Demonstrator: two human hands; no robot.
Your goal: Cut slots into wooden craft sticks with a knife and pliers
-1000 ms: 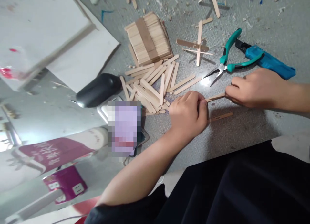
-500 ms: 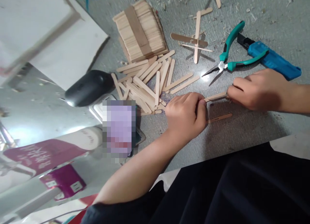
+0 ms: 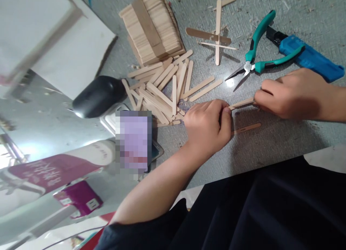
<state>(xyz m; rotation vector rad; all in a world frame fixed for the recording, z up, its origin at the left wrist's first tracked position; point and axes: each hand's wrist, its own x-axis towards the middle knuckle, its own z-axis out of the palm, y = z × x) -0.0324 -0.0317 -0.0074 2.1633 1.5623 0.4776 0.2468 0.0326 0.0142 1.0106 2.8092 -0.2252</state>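
Between my two hands runs a wooden craft stick [image 3: 243, 102], gripped at both ends; it may be more than one stick laid together. My left hand [image 3: 208, 122] is closed on its left end, thumb pressed near the tip of the index finger. Curled fingers of my right hand [image 3: 286, 93] pinch the other end. Below it, a single craft stick [image 3: 247, 128] lies on the table, partly hidden by my left hand. Needle-nose pliers [image 3: 247, 66] with green handles rest spread just above. Loose craft sticks [image 3: 159, 93] are heaped left of my left hand.
A banded bundle of craft sticks [image 3: 152, 30] lies at the top. Right of it sit crossed sticks [image 3: 217, 22]. A blue utility knife [image 3: 310, 57] lies under a plier handle. To the left are a black mouse [image 3: 98, 95], a white board [image 3: 72, 48] and a purple box [image 3: 79, 199].
The view has shifted slightly, so the things on the table appear a little higher. Both hands keep their hold on the stick, whose right end is angled slightly more upward.
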